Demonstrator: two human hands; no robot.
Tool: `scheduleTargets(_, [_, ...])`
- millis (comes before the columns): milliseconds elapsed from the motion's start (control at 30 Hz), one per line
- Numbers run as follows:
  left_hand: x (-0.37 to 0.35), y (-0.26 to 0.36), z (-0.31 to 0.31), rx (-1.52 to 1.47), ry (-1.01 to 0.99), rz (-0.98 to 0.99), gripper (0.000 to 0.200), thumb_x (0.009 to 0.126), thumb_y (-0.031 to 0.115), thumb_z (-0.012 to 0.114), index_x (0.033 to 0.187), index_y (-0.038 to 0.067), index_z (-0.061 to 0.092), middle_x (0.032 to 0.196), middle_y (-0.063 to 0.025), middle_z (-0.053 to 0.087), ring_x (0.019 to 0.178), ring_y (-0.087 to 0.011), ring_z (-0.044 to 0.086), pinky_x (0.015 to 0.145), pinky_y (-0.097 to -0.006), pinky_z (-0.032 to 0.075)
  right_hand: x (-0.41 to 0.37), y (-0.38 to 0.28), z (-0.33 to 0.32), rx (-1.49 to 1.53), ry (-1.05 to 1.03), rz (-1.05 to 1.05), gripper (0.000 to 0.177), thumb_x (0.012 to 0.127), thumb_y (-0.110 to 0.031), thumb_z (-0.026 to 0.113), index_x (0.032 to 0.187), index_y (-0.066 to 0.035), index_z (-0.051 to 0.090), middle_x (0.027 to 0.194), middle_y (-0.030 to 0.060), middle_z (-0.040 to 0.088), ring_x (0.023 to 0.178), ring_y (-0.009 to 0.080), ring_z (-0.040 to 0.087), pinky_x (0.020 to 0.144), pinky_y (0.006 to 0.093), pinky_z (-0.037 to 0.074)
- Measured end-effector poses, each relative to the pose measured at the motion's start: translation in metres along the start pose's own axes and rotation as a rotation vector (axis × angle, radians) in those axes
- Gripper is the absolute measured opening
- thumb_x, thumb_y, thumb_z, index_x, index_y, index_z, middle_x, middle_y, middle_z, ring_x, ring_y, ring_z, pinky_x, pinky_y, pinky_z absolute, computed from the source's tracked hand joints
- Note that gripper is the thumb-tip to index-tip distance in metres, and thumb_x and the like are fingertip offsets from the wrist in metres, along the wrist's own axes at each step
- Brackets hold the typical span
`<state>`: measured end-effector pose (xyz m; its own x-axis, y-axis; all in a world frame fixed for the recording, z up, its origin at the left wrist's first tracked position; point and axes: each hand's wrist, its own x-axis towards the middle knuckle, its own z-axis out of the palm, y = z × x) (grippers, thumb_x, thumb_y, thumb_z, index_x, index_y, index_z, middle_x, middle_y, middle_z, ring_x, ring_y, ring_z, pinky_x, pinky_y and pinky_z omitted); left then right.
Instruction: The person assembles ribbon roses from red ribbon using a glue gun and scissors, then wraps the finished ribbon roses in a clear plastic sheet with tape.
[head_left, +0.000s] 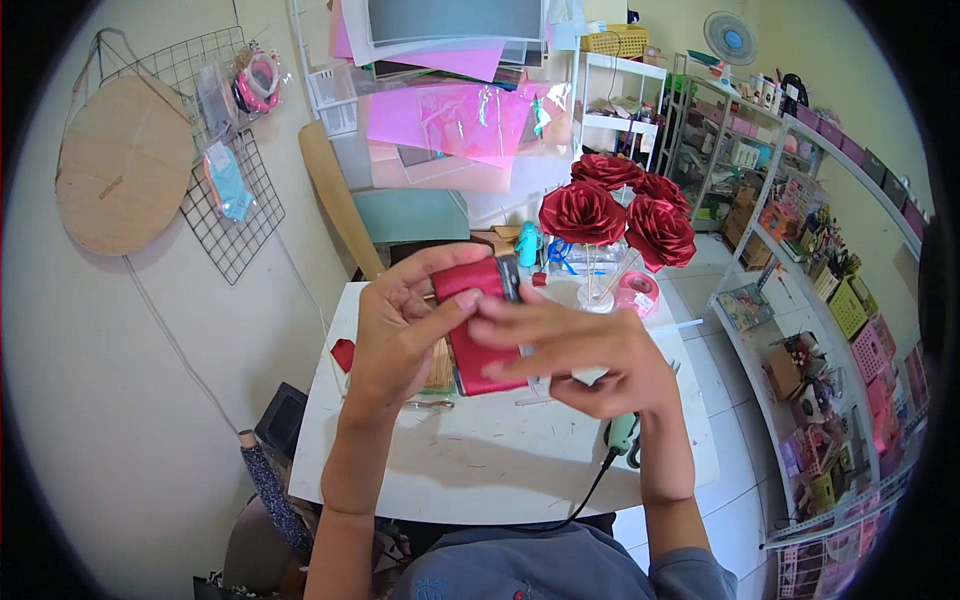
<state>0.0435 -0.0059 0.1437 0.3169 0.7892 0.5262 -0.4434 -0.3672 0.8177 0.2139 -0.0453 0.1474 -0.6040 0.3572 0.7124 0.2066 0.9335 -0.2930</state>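
2 hands, left hand [400, 335] and right hand [580, 355], fingers pinching smooth, rounded red paper piece [476, 365]

both hands, left hand [400, 335] and right hand [580, 350], pinch a red paper strip [482, 330] above the white table [480, 470].

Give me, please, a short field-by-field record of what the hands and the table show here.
Held: red sheet, above the white table
Left: left hand holds the sheet's left side, thumb on its front
Right: right hand lays fingers across the sheet's front
On table: green corded tool, pink tape roll
Behind: red paper roses in a clear vase
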Motion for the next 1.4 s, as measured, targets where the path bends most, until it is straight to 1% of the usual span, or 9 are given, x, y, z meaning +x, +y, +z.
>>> scheduleTargets(100, [0.001,0.002,-0.001,-0.054,0.045,0.05,0.03,0.071,-0.004,0.053,0.1,-0.006,0.048,0.092,-0.0123,0.055,0.083,-0.0126,0.053,0.075,-0.0235,0.042,0.002,0.005,0.003,0.54,0.392,0.142,0.069,0.05,0.009,0.055,0.116,-0.004,0.038,0.115,0.0122,0.043,0.112,0.0238,0.037,0.095,0.0399,0.022])
scheduleTargets(167, [0.001,0.001,-0.001,-0.06,0.063,0.088,0.029,0.072,-0.004,0.053,0.1,-0.007,0.046,0.091,-0.0126,0.055,0.082,-0.012,0.053,0.074,-0.0229,0.042,-0.001,0.011,0.002,0.507,0.298,0.252,0.087,0.05,0.006,0.063,0.125,-0.005,0.019,0.121,0.0124,0.035,0.113,0.0206,0.034,0.094,0.0367,0.023])
scheduleTargets(367, [-0.001,0.0,0.001,-0.008,0.084,0.216,0.031,0.072,-0.004,0.053,0.101,-0.006,0.044,0.089,-0.0128,0.055,0.081,-0.0114,0.053,0.072,-0.0215,0.042,-0.002,0.016,0.009,0.637,0.11,0.618,0.057,0.065,0.0,0.063,0.116,-0.004,0.036,0.089,0.0078,0.058,0.075,0.0098,0.053,0.065,0.0222,0.045])
scheduleTargets(533, [-0.005,0.0,0.003,0.072,0.113,0.314,0.027,0.072,-0.005,0.053,0.098,-0.006,0.044,0.089,-0.0136,0.055,0.084,-0.0152,0.054,0.073,-0.0236,0.043,0.0,0.01,0.009,0.599,0.181,0.746,0.032,0.065,0.001,0.063,0.096,0.003,0.053,0.081,0.0079,0.06,0.075,0.0084,0.054,0.069,0.0218,0.042])
scheduleTargets(600, [-0.006,0.0,0.007,0.119,0.075,0.401,0.024,0.073,-0.006,0.051,0.096,-0.006,0.045,0.089,-0.0144,0.054,0.088,-0.0193,0.053,0.075,-0.0253,0.043,-0.003,0.018,0.015,0.605,0.257,0.684,0.015,0.071,-0.007,0.06,0.083,0.002,0.058,0.066,0.0006,0.058,0.055,0.0009,0.044,0.048,0.0155,0.034])
scheduleTargets(800, [-0.014,-0.001,0.005,0.22,-0.126,0.54,0.016,0.072,-0.012,0.045,0.084,-0.004,0.051,0.09,-0.0206,0.055,0.094,-0.033,0.05,0.081,-0.0359,0.041,-0.002,0.018,0.009,0.75,0.313,0.801,0.01,0.071,-0.007,0.06,0.078,0.0,0.059,0.064,-0.0014,0.056,0.056,-0.0002,0.045,0.049,0.0153,0.032])
scheduleTargets(900, [-0.01,-0.005,0.004,0.228,-0.316,0.643,0.005,0.072,0.001,0.055,0.077,0.001,0.055,0.076,-0.0205,0.058,0.079,-0.033,0.057,0.077,-0.0439,0.042,-0.006,0.022,0.012,0.9,0.375,0.779,0.012,0.072,-0.004,0.056,0.083,0.001,0.057,0.067,-0.0001,0.057,0.058,-0.0001,0.047,0.048,0.0146,0.033])
scheduleTargets(967, [-0.007,-0.004,0.006,0.22,-0.528,0.694,0.023,0.064,-0.011,0.047,0.079,0.003,0.058,0.092,-0.0197,0.056,0.09,-0.0342,0.053,0.085,-0.0463,0.034,-0.006,0.019,0.011,0.958,0.411,0.778,0.015,0.072,-0.003,0.055,0.087,0.001,0.056,0.069,0.0005,0.057,0.058,0.0001,0.047,0.048,0.0139,0.034])
scheduleTargets(1400, [-0.016,-0.001,0.021,0.705,-0.488,0.937,0.011,0.073,0.007,0.05,0.067,0.011,0.058,0.072,-0.0027,0.062,0.074,-0.0202,0.06,0.08,-0.0446,0.038,-0.006,-0.015,0.001,1.191,0.563,0.757,0.028,0.076,-0.003,0.048,0.101,0.006,0.048,0.081,0.0072,0.057,0.064,0.0063,0.053,0.055,0.0161,0.042])
